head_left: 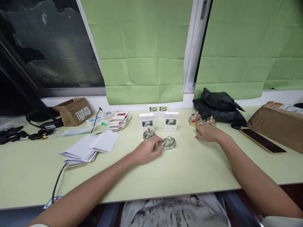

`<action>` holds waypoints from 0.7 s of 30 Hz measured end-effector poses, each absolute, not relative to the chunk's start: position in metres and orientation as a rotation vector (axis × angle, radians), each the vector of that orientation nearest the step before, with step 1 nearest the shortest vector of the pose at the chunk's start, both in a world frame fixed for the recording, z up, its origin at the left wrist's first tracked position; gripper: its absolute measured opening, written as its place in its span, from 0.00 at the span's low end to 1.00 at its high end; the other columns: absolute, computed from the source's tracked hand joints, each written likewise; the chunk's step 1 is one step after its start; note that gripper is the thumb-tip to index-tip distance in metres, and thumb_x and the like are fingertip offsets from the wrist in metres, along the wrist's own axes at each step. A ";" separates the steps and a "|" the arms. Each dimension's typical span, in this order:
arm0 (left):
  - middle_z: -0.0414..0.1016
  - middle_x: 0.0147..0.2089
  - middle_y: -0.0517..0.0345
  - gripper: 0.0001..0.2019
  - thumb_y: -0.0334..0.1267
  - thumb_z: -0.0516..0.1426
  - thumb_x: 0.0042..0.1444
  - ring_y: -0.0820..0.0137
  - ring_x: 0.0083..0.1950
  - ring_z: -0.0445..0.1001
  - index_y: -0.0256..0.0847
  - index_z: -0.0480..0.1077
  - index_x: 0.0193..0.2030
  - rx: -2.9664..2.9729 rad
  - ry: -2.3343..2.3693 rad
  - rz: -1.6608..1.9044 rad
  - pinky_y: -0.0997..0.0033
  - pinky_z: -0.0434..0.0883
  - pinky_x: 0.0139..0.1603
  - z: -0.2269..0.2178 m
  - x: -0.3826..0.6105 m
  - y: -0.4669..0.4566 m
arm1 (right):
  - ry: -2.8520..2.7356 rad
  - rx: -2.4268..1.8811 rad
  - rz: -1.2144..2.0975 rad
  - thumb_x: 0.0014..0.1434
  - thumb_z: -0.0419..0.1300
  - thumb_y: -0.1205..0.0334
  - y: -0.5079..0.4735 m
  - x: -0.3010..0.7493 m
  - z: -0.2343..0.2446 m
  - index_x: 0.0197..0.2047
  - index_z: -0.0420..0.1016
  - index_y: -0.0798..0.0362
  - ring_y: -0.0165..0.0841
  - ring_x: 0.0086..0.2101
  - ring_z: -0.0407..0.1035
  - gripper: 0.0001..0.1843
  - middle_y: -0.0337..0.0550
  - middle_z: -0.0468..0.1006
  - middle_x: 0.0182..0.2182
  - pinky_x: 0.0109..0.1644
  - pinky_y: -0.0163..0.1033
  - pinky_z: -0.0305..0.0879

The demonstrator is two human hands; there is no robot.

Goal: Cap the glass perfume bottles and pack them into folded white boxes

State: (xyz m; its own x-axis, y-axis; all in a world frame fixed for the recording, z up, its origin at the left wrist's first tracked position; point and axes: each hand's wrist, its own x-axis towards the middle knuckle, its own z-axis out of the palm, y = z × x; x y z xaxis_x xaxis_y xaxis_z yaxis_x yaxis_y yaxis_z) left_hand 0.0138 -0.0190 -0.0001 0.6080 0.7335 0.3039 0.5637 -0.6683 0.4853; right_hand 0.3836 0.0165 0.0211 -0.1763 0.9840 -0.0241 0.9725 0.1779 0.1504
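Note:
My left hand (147, 150) rests low over the table with its fingers curved and apart. Its thumb and index fingertips come up to the left side of a clear glass perfume bottle (169, 143); whether they touch it I cannot tell. Just behind that hand stands another glass perfume bottle (148, 134), partly covered. Over on the right, my right hand (208, 131) is loosely curled, thumb apart from the fingers. It partly hides a gold-topped perfume bottle (210, 120), while a pinkish bottle with a gold top (194, 118) sits beside its fingertips.
Two white boxes with flower pictures, a left one (146, 121) and a right one (171, 121), stand behind the bottles. Further right are black plastic bags (219, 108), a phone (262, 141) and a brown parcel (279, 124). White papers (88, 146) and an open carton (73, 112) lie left.

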 end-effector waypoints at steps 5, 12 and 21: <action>0.77 0.43 0.57 0.07 0.42 0.57 0.65 0.65 0.37 0.73 0.45 0.70 0.47 2.485 1.050 0.698 0.65 0.69 0.38 -0.001 0.012 -0.018 | 2.288 1.959 0.125 0.56 0.60 0.72 0.015 0.381 0.022 0.43 0.75 0.55 0.53 0.50 0.72 0.11 0.56 0.81 0.43 0.58 0.61 0.56; 0.77 0.44 0.56 0.07 0.43 0.56 0.66 0.65 0.38 0.74 0.45 0.69 0.48 2.496 1.040 0.682 0.65 0.69 0.39 -0.001 0.011 -0.017 | 2.330 1.937 0.195 0.59 0.54 0.76 0.018 0.380 0.018 0.40 0.73 0.54 0.50 0.45 0.71 0.11 0.54 0.80 0.37 0.55 0.56 0.53; 0.78 0.45 0.54 0.15 0.49 0.59 0.66 0.63 0.40 0.76 0.45 0.70 0.54 2.470 1.056 0.696 0.63 0.69 0.39 -0.003 0.013 -0.017 | 3.274 1.614 -0.053 0.74 0.50 0.60 -0.001 0.320 0.027 0.46 0.71 0.50 0.40 0.43 0.70 0.09 0.48 0.78 0.43 0.49 0.44 0.63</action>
State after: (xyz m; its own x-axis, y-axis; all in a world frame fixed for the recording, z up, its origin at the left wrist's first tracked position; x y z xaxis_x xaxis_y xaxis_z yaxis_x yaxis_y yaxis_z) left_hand 0.0130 -0.0172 -0.0029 0.5983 0.7449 0.2952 0.5651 -0.6535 0.5036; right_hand 0.3200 -0.0009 0.0265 -0.5072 0.7497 0.4251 0.7356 0.6336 -0.2397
